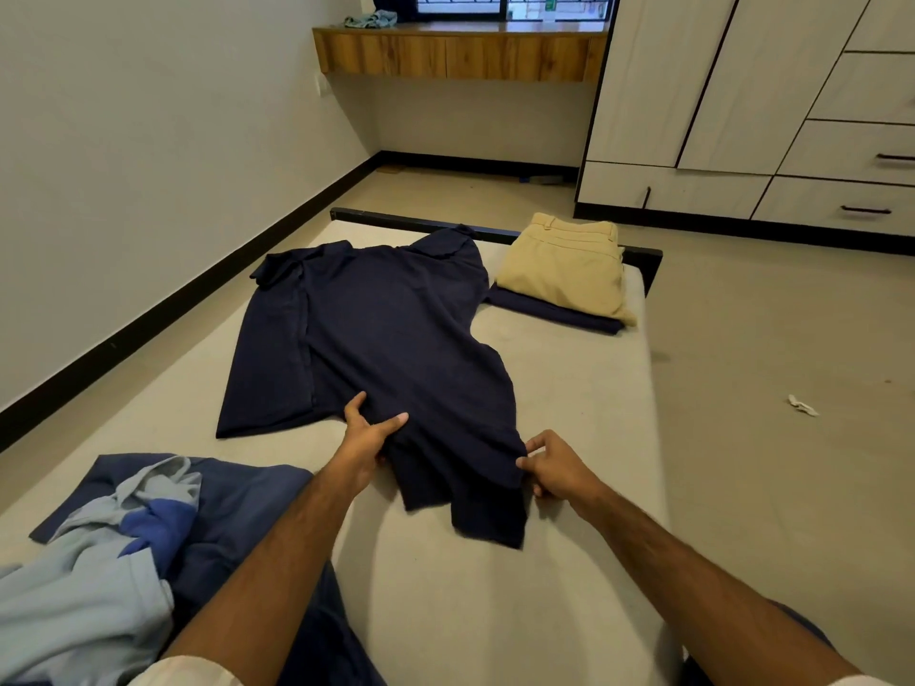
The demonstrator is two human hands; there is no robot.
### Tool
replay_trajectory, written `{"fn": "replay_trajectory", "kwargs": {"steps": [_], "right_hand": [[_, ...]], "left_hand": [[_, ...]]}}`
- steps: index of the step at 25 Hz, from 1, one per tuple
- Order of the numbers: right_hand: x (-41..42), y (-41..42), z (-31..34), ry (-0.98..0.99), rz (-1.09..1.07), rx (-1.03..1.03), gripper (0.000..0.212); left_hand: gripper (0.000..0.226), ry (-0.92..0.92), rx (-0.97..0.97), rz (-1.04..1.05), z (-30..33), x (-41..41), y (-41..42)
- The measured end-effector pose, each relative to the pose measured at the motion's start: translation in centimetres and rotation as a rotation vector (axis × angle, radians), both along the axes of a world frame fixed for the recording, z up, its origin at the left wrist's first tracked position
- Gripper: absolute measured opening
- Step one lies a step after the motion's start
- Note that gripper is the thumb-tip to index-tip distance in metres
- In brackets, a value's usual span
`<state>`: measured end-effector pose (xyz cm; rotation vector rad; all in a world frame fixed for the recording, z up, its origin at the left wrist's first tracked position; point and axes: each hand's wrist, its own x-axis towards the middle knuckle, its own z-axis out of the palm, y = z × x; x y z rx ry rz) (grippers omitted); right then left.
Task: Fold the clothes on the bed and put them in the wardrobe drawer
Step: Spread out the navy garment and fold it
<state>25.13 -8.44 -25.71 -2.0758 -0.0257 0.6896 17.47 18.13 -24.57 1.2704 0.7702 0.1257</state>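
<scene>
A navy short-sleeved shirt (376,334) lies spread on the grey mattress (569,378), collar end far from me, its left side folded inward. My left hand (369,433) grips the near hem of the shirt, thumb on top. My right hand (552,465) pinches the shirt's near right edge. Folded beige trousers (564,269) sit on a folded navy garment (554,311) at the far right corner of the bed. A loose heap of light blue and blue clothes (114,552) lies at the near left. The white wardrobe with drawers (841,195) stands at the right.
A wooden window ledge (455,54) with a crumpled cloth on it runs along the far wall. The bed's black frame edge (643,264) shows at the far end. A scrap of paper (802,406) lies on the floor to the right.
</scene>
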Motion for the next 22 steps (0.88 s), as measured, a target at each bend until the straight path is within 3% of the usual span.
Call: {"fn": "replay_trajectory", "kwargs": {"steps": [2,5,8,11,13,15,16,18,22], "right_hand": [[0.5,-0.2,-0.2,-0.048,0.023,-0.059,0.019],[0.3,0.1,-0.1,-0.206,0.213,-0.307,0.03],[-1.3,2.9,0.8,-0.587,0.398,-0.381,0.033],[-3.4,7.4,1.3,-0.934,0.643,-0.342,0.03],[-5.1,10.3,0.6,-0.845,0.861,-0.41,0.063],[-6.8,12.0,-1.2,-0.826,0.944,-0.575,0.092],[-7.4,12.3,-2.2,-0.87,0.924,-0.639,0.091],[-7.8,12.4,-3.5,-0.952,0.838,-0.662,0.07],[-5.4,12.9,-4.1,-1.085,0.827,-0.6,0.052]], "left_hand": [[0.072,0.072,0.11,-0.04,0.2,-0.9,1.0],[0.038,0.291,0.518,-0.211,-0.1,-2.7,3.3],[0.026,0.461,1.006,-0.425,-0.2,-4.4,6.1],[0.02,0.45,1.362,-0.506,-0.5,-4.8,8.7],[0.032,0.48,1.611,-0.575,-1.1,-4.6,9.8],[0.043,0.596,1.739,-0.596,-1.7,-3.9,10.9],[0.047,0.653,1.749,-0.598,-1.8,-3.5,11.6],[0.058,0.716,1.794,-0.642,-2.0,-3.0,13.1],[0.088,0.539,2.102,-0.877,-2.3,-2.2,15.6]]}}
